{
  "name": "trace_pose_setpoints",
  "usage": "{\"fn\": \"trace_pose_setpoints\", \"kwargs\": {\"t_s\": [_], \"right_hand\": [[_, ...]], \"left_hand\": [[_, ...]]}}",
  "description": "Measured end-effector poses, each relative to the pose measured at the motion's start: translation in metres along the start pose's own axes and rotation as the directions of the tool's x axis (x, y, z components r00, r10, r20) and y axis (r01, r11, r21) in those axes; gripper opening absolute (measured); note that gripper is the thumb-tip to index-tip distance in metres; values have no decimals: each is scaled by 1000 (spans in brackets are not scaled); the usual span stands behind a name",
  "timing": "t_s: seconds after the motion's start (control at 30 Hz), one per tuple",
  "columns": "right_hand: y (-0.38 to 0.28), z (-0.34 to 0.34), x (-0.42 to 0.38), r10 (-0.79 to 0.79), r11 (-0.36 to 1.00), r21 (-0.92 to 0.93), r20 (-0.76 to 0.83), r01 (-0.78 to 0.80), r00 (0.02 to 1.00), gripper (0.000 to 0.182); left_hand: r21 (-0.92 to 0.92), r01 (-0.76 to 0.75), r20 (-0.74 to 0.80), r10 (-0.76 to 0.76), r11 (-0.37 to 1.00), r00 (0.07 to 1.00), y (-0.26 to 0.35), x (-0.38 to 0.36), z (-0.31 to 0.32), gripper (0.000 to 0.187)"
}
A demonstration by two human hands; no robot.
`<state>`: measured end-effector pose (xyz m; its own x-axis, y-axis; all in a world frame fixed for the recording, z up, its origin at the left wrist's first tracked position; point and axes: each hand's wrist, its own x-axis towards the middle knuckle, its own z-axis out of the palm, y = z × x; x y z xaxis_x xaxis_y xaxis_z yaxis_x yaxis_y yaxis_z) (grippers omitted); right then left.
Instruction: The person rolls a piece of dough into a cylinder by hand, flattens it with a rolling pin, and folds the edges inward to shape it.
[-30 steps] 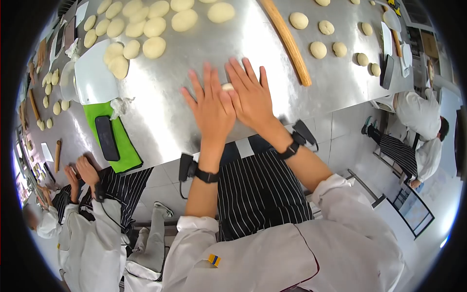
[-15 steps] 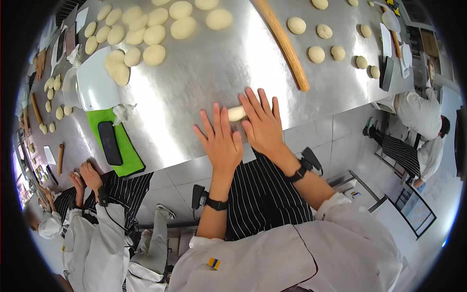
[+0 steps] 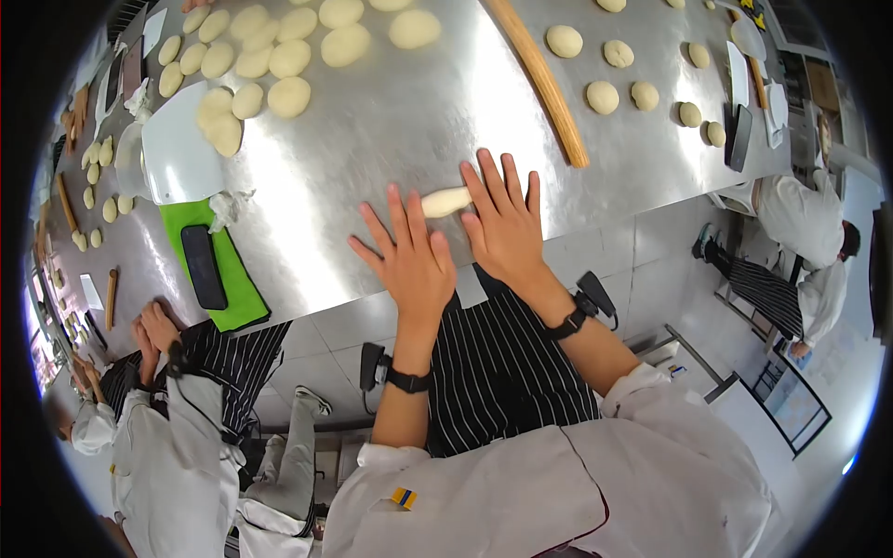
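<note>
Two rolled white sleeves point(image 3: 642, 391) and a striped apron point(image 3: 512, 381) are nearest; past them, black straps point(image 3: 407, 382) circle both wrists; the left hand point(image 3: 417, 265) is palm down with its grip open, fingers spread and pointing away across the metal surface point(image 3: 353, 167); the right hand point(image 3: 509, 232) is likewise palm down, its grip open and its fingers straight; between the hands, near the front edge of the surface, lies a tapered dough piece point(image 3: 446, 202), its left end just beside the left fingers and its right end hidden beneath the right ones; whether the left fingertips touch it, I cannot tell.

Off to the left, a black phone point(image 3: 204, 267) rests on a green cloth point(image 3: 244, 296); a pale sheet point(image 3: 181, 149) lies just past the cloth; beyond the right hand, a wooden rolling pin point(image 3: 539, 84) lies slantwise; farthest are clustered dough rounds point(image 3: 290, 58) at left and spaced dough balls point(image 3: 602, 97) right of the pin.
</note>
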<state>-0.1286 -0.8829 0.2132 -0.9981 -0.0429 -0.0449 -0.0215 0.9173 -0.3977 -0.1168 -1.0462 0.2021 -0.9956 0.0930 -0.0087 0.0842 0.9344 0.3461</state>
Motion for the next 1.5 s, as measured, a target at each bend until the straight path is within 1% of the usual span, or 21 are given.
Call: {"fn": "trace_pose_setpoints", "kwargs": {"t_s": [0.13,0.2,0.23,0.3,0.37,0.4,0.47,0.53,0.6,0.7,0.77,0.83,0.9,1.0,1.07,1.13,1.2,1.27,1.37,1.4,1.5], "right_hand": [[-1,-2,37,-48,995,-92,-19,46,999,66],[4,1,42,-20,990,136,-89,32,996,65],[4,5,34,9,964,264,-151,32,988,66],[-11,8,18,-39,959,273,-151,79,988,67],[-27,17,2,-84,923,368,-89,111,992,71],[-26,20,-1,-83,925,364,-90,111,992,71],[-28,21,0,-116,954,270,-63,129,991,71],[-29,20,10,-98,956,271,-56,110,994,71],[-25,17,39,-85,980,173,-68,96,994,70],[-13,13,72,-134,980,135,-91,145,987,69],[-9,12,63,-162,979,109,-73,170,984,69],[-11,12,23,-150,967,199,-51,157,987,69],[-11,19,-13,-146,976,156,-47,151,988,69],[-12,13,-1,-129,984,120,-8,129,992,69],[-11,8,40,-143,976,160,-60,151,988,69],[-8,10,59,-143,971,181,-71,154,987,68],[-7,9,60,-141,983,114,-59,147,988,70],[-7,14,18,-119,986,115,-46,124,992,71],[-7,17,-16,-80,993,84,-30,82,996,73],[-5,19,-23,-65,996,54,-21,66,998,73],[-7,5,42,-91,995,26,-38,92,995,71]], "left_hand": [[40,-30,6,29,999,1000,-3,48,0,62],[-177,-7,-29,2,984,1000,-8,61,-2,66],[-175,-11,-38,5,985,999,-10,64,-3,66],[-382,-89,-70,67,920,995,-11,55,-3,71],[-357,-100,-3,106,929,994,-14,38,-6,73],[-330,-117,54,143,937,988,-14,34,-6,75],[-356,-123,67,156,926,985,-16,26,-6,75],[-375,-121,84,164,919,983,-19,32,-5,76],[-347,-184,-2,195,920,981,-13,63,-1,76],[-327,-172,9,185,929,983,-4,98,-6,76],[-330,-162,42,186,930,982,-3,78,-5,76],[-334,-151,72,185,930,980,2,39,-4,75],[-301,-95,98,130,949,987,4,-2,4,74],[-313,-90,4,96,945,995,9,12,5,67],[-333,-98,-28,94,938,995,8,58,-1,67],[-284,-114,45,132,952,990,4,83,0,72],[-288,-118,58,140,950,988,4,68,0,72],[-290,-126,47,146,949,988,7,40,5,72],[-234,-58,52,72,970,996,17,-8,10,72],[-236,-53,56,68,970,996,14,-7,18,72],[-197,-55,19,60,979,998,15,56,6,73]]}}
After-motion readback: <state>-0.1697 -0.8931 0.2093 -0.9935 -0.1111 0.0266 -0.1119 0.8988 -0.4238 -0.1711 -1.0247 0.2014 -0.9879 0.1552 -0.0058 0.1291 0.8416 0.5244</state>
